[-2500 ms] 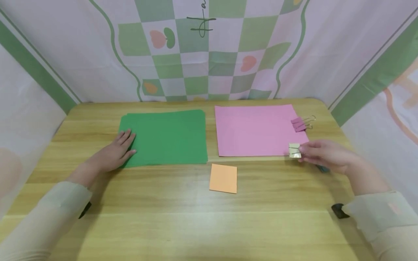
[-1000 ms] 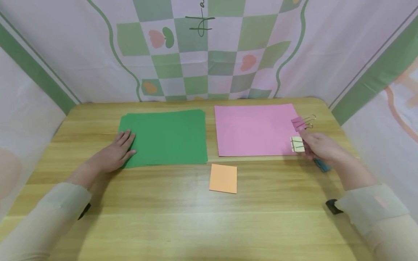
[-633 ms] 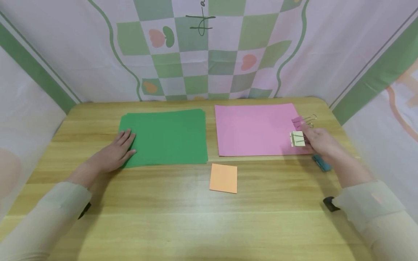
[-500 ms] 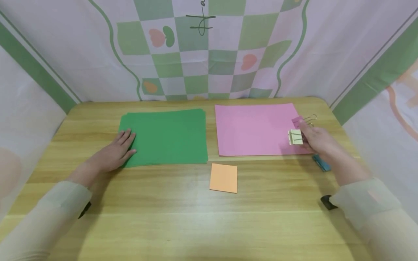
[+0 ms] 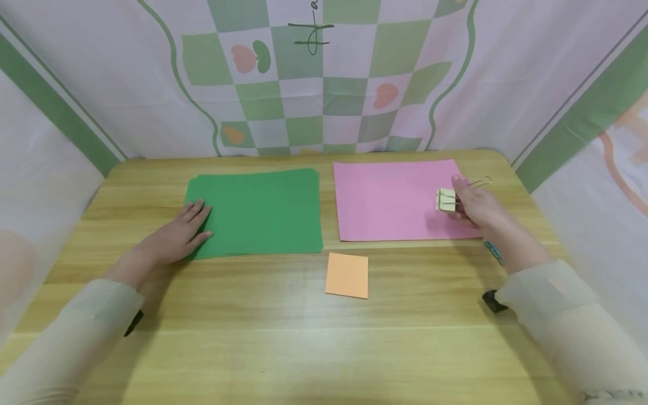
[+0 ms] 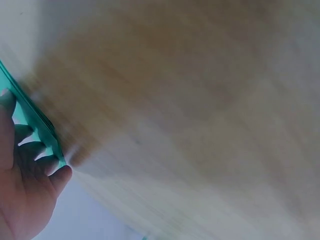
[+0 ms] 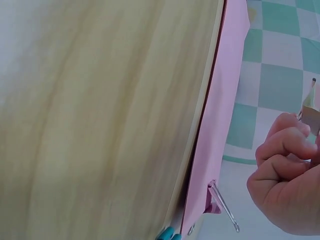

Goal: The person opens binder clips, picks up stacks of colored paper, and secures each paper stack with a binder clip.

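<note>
My right hand [image 5: 478, 208] pinches a pale yellow binder clip [image 5: 446, 200] by its wire handles, above the right part of a pink paper stack [image 5: 390, 202]. In the right wrist view that hand [image 7: 287, 175] has its fingers curled, with the clip [image 7: 311, 112] at the tips. A pink binder clip [image 7: 214, 204] bites the stack's right edge; in the head view the hand mostly covers it. My left hand [image 5: 177, 233] rests with spread fingers on the left edge of a green paper stack [image 5: 260, 214]. The left wrist view shows those fingers at the green stack's edge [image 6: 37, 120].
An orange sticky-note pad [image 5: 347, 275] lies in front of the two stacks. A blue clip [image 5: 494, 252] sits on the wooden table [image 5: 283, 349] by the right forearm, partly hidden. A patterned curtain [image 5: 298, 101] hangs behind the table and along both sides.
My right hand has carried the yellow binder clip away from me and slightly left, from the pink stack's front right corner to over its right part. The left hand stays put.
</note>
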### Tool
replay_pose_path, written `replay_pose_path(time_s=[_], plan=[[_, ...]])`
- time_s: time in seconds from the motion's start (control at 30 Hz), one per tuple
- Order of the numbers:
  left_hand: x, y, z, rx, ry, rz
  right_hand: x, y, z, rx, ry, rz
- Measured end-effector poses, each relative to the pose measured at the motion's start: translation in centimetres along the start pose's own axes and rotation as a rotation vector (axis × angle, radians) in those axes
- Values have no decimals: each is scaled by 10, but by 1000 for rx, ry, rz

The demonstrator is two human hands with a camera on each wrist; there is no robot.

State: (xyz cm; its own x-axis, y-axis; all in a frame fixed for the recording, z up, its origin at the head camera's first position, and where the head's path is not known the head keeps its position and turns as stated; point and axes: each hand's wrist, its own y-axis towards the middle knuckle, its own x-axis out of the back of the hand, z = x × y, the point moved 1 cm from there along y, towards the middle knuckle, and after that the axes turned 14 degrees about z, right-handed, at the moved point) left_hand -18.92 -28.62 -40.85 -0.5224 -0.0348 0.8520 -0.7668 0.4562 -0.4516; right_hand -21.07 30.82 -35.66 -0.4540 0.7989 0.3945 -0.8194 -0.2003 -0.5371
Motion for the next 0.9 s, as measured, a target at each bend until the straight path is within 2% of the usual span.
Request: replay_pose_path(time_s=[0.27,0.5,0.9], plan=[[2,0,0,10,-10,13,-1,8,7,25,84,-7],[2,0,1,5,-5,13,-7,17,18,10,60,-68],[8,-1,-3,15,-13,20,-14,37,32,9,59,-77]])
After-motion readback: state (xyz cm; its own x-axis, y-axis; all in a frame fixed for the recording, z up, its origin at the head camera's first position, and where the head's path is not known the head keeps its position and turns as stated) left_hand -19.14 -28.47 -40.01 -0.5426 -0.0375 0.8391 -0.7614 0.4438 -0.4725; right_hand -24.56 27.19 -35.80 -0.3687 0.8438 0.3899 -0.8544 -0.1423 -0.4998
